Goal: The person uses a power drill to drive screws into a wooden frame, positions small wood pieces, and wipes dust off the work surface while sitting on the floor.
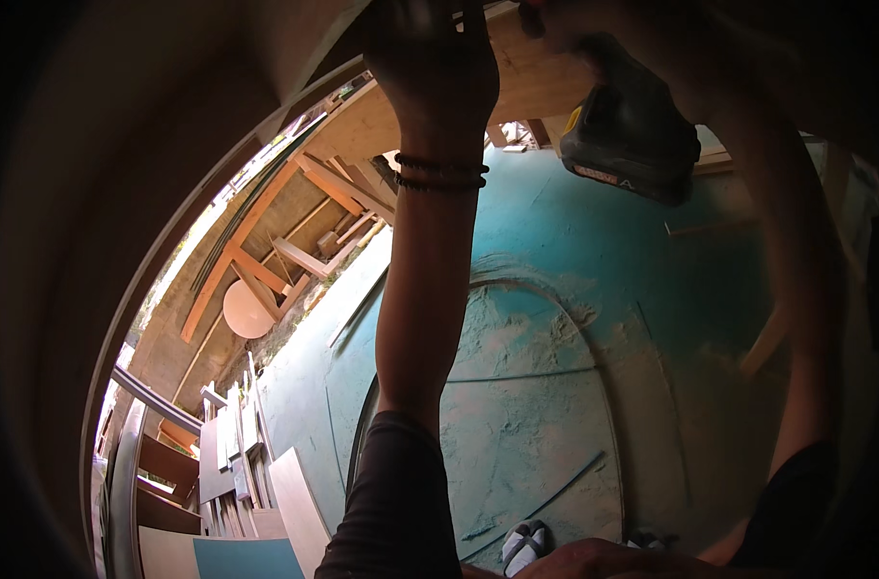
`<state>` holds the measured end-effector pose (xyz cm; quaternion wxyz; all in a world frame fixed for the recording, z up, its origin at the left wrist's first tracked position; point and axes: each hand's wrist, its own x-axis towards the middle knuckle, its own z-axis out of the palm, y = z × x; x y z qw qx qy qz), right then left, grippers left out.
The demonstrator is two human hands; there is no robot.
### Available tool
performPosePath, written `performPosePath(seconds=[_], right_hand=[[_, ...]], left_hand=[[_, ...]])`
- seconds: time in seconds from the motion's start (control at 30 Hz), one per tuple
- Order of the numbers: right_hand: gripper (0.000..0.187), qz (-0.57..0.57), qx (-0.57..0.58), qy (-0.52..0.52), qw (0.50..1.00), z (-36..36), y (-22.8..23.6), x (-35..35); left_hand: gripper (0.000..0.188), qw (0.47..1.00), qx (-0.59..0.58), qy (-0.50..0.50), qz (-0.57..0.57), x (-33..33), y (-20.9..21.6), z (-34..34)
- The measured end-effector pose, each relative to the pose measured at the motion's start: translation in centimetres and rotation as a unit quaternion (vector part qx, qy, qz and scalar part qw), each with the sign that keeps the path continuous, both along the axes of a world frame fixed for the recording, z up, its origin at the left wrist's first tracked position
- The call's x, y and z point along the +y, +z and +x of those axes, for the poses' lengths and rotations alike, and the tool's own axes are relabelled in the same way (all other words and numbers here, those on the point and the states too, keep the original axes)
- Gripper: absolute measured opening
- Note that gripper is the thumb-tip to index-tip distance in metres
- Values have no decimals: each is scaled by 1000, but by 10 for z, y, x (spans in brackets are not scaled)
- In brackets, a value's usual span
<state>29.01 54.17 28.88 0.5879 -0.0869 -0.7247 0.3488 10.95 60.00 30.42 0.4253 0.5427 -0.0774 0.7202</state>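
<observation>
Both of my arms reach upward to the top of the view. My left hand (430, 63), with dark beaded bracelets at the wrist, is raised against the underside of a pale wooden panel (531, 72). Its fingers are in shadow and cut off by the upper edge, so what they do is hidden. To its right, my right hand (666, 43) is closed round the grip of a dark cordless power tool (632, 145). The tool's chunky battery pack hangs downward, while its working end is hidden near the panel.
Below spreads a dusty teal floor (526, 217), with a curved thin strip (608, 405) lying on it. Wooden frames (256, 270) and a round wooden disc (249, 309) stand at left. Stacked boards (232, 454) lie lower left. My foot (524, 545) shows at the bottom.
</observation>
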Motion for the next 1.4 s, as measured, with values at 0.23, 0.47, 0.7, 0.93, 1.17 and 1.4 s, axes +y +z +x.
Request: performPosePath(seconds=[0.23, 0.47, 0.7, 0.93, 1.17, 1.4], right_hand=[[38, 1, -42, -113, 993, -7, 14, -20], [16, 20, -63, -21, 998, -10, 20, -11], [14, -26, -28, -116, 993, -19, 7, -24], [28, 11, -14, -76, 997, -4, 0, -22], [29, -37, -32, -91, 995, -3, 6, -28], [32, 11, -14, 23, 1000, 11, -1, -20]], left_hand=[[24, 996, 21, 7, 84, 13, 8, -9], [14, 990, 19, -64, 123, 6, 10, -19], [10, 930, 174, 201, 255, 26, 1, -31], [26, 727, 195, 594, 284, 12, 5, -12], [37, 709, 188, 583, 350, 12, 5, -13], [39, 894, 121, 367, 225, 9, 7, -14]])
